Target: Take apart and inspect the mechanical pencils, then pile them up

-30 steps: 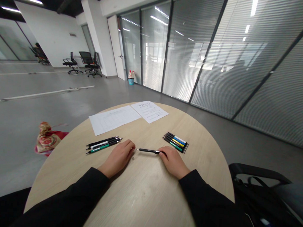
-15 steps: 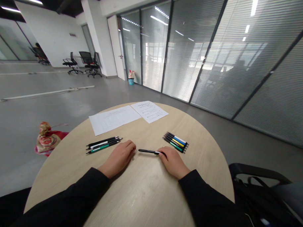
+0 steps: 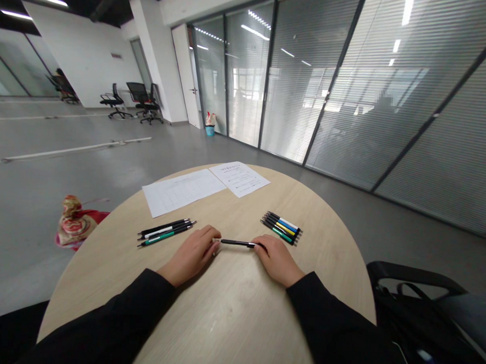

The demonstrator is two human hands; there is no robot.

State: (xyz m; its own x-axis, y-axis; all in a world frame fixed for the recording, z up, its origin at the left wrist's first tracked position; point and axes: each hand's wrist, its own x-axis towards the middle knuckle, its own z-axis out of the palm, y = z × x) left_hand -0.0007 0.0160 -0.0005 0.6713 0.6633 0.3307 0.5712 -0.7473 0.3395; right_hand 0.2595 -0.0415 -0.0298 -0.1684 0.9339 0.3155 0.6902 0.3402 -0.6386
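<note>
Now, right hand (image 3: 277,259): I'm pinching one end of the pen (image 3: 236,242).
Left hand (image 3: 194,252): grip sitting nearly closed at the other, hold unclear.
Pen: probably needing light, level handling.

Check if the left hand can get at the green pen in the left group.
Probably yes: the left hand is close beside the green pen, with nothing visible between them. It is also at the tip of the black pen between the hands, so may need to leave that first.
</note>
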